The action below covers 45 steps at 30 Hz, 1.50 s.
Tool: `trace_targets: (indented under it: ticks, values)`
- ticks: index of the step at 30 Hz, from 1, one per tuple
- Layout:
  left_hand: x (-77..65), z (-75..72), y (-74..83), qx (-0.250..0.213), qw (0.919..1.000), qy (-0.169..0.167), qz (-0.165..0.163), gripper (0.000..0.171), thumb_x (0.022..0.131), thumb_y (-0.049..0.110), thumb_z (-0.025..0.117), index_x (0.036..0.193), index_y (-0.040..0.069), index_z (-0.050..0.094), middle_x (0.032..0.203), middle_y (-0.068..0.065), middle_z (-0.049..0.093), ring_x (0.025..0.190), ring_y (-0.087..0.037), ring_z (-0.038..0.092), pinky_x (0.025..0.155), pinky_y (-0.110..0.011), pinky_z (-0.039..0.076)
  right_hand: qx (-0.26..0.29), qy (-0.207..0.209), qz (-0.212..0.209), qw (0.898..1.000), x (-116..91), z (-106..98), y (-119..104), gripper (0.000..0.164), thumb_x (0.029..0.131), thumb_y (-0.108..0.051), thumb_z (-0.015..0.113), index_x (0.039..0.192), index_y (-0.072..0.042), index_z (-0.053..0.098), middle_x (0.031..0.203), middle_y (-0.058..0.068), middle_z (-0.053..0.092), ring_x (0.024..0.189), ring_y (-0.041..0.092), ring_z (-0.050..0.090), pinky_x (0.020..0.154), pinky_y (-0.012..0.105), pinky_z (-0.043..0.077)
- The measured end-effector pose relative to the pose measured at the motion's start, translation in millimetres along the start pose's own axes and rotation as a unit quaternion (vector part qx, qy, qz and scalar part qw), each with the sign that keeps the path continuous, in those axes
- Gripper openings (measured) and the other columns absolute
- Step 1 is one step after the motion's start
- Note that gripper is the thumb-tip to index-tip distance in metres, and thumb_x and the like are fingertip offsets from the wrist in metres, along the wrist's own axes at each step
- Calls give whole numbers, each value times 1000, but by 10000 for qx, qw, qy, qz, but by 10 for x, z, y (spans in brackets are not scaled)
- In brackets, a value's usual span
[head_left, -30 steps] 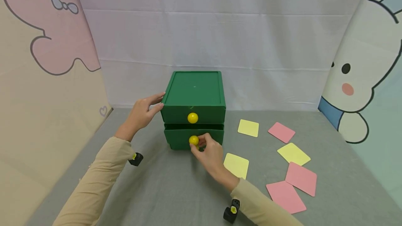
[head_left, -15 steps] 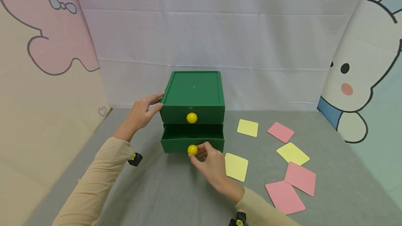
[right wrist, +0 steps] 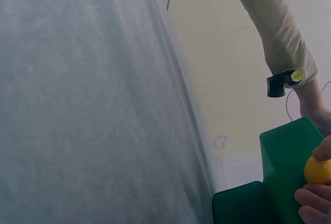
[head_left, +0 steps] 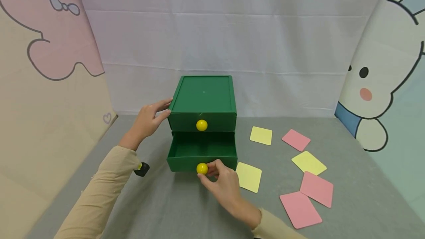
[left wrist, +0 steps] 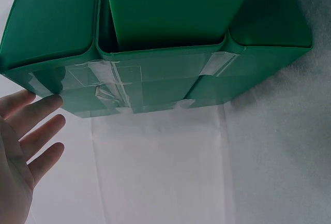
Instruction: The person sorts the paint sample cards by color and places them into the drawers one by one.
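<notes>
A green two-drawer box point(head_left: 203, 97) stands at the middle of the table in the head view. Its lower drawer point(head_left: 184, 163) is pulled out and shows a bare green inside; the upper drawer point(head_left: 180, 122) is closed. With thumb and fingers my right hand point(head_left: 226, 187) pinches the yellow round knob point(head_left: 201, 169) on the lower drawer's front. Another yellow knob point(head_left: 201, 125) sits on the upper drawer. My left hand point(head_left: 147, 121) rests against the box's upper left side, its fingers extended. Clear tape point(left wrist: 119, 87) crosses the box's side in the left wrist view.
Right of the box lie several square cards, among them a yellow card point(head_left: 249, 177) near my right hand and a pink card point(head_left: 300, 210). A white cloth point(head_left: 285, 54) hangs behind the box, and grey cloth point(head_left: 149, 205) covers the table.
The lower drawer has slid out toward me from nearly closed, with my right hand moving along on its knob. My left hand has stayed at the box's side.
</notes>
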State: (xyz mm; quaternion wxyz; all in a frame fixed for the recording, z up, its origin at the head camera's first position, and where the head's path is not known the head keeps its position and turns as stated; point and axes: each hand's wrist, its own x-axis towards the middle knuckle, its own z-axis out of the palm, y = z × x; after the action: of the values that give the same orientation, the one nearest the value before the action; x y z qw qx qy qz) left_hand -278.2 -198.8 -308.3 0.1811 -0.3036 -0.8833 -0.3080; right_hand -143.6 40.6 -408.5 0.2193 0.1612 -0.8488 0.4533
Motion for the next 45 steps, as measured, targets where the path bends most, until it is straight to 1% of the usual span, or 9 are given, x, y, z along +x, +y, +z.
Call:
trace_targets:
  ticks: [9, 15, 22, 27, 31, 34, 40, 43, 45]
  values:
    - [-15, -1, -3, -29, 10000, 40, 13, 42, 95, 19, 48, 133, 2, 45, 122, -22, 55, 109, -35, 54, 88, -53, 42, -149, -241, -37, 9996, -102, -41, -88, 24, 74, -26, 76, 85, -13, 59, 73, -4, 66, 65, 9, 63, 59, 23, 51]
    - [-9, -2, 9, -8, 10000, -5, -6, 43, 95, 20, 47, 134, 2, 45, 122, -22, 54, 109, -35, 54, 87, -53, 42, -295, -295, -40, 9991, -172, -64, -125, 24, 74, -29, 75, 85, -14, 59, 73, -6, 66, 65, 2, 61, 59, 17, 49]
    - [-3, -4, 12, 3, 10000, 17, 41, 43, 95, 19, 47, 133, 1, 45, 122, -22, 55, 109, -35, 54, 88, -52, 42, -261, -300, -195, 9990, -247, -75, -148, 25, 73, -26, 77, 84, -14, 58, 74, -5, 66, 64, 5, 62, 59, 22, 52]
    - [-8, -7, 13, 6, 10000, 3, 27, 43, 95, 19, 47, 133, 1, 45, 122, -23, 54, 109, -35, 54, 88, -52, 42, -364, -256, -373, 9983, -287, -56, -124, 26, 71, -25, 78, 83, -14, 58, 74, -6, 67, 64, 1, 61, 59, 15, 49]
    - [-13, -5, 12, 11, 10000, -3, 19, 43, 95, 19, 47, 133, 1, 44, 122, -23, 54, 109, -35, 54, 88, -53, 42, -465, -127, -562, 9973, -307, -33, -97, 27, 70, -27, 79, 83, -15, 58, 74, -7, 66, 64, -1, 60, 59, 13, 48]
    - [-14, -5, 11, -1, 10000, 10, 31, 43, 95, 18, 47, 133, 0, 44, 122, -23, 55, 109, -35, 54, 88, -53, 42, -502, -109, -607, 9968, -313, -26, -82, 28, 69, -27, 79, 83, -15, 58, 74, -7, 66, 64, -1, 60, 58, 16, 49]
    - [-17, -2, 9, -35, 10000, 24, 57, 42, 95, 17, 48, 133, 0, 45, 120, -24, 55, 108, -36, 54, 87, -54, 42, -529, -260, -653, 9961, -309, -49, -78, 28, 71, -28, 78, 86, -15, 58, 75, -7, 67, 64, 0, 61, 58, 16, 49]
    - [-13, 0, 7, -29, 10000, 13, 42, 42, 95, 18, 48, 133, 0, 45, 121, -23, 55, 109, -36, 54, 87, -53, 42, -474, -376, -695, 9957, -304, -96, -96, 29, 72, -28, 77, 88, -14, 58, 76, -6, 67, 65, 1, 61, 60, 15, 49]
    - [-10, 1, 4, -29, 10000, 13, 43, 42, 95, 18, 48, 133, 0, 45, 121, -23, 55, 109, -36, 54, 87, -53, 42, -446, -364, -759, 9955, -298, -144, -116, 31, 70, -27, 78, 90, -13, 59, 76, -7, 67, 65, 0, 61, 60, 13, 48]
